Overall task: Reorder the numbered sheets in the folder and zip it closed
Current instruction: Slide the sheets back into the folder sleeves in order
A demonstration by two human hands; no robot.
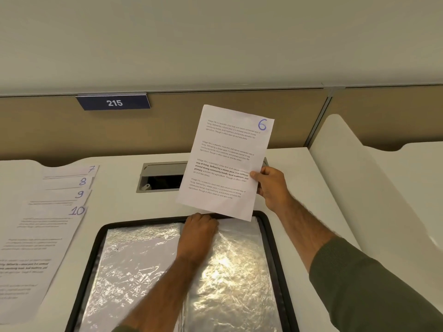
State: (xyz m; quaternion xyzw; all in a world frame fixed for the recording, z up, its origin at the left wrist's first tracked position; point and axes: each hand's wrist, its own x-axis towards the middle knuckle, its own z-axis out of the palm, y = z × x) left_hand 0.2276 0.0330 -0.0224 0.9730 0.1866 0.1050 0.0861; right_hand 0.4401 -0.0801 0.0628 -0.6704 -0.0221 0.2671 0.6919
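The right arm in its olive sleeve [374, 286] is reaching up from the near corner. At its end the right hand [271, 188] is pinching a printed sheet [225, 161], thumb lying on the front of the page and the fingers going behind its right edge. The sheet, marked 6 in blue at its top corner, is hanging in the air, tilted a little, with its lower edge just above the far rim of the folder [279, 259].

Just below and left of that pinch, the left hand [199, 232] is resting knuckles up on the folder's middle fold. Its fingers are bending down at the far rim, and I cannot tell whether they are gripping anything there. The folder is lying open and flat, black-edged, showing a crinkled silvery lining on both halves.

Behind the held sheet, a grey cable hatch [163, 177] is sitting in the white desk [115, 204]. Well off to the left, a fanned pile of sheets [48, 224] is showing 7, 8, 9 and 10. Farther back, a blue sign [114, 103] reading 215 is hanging on the beige partition [36, 130].
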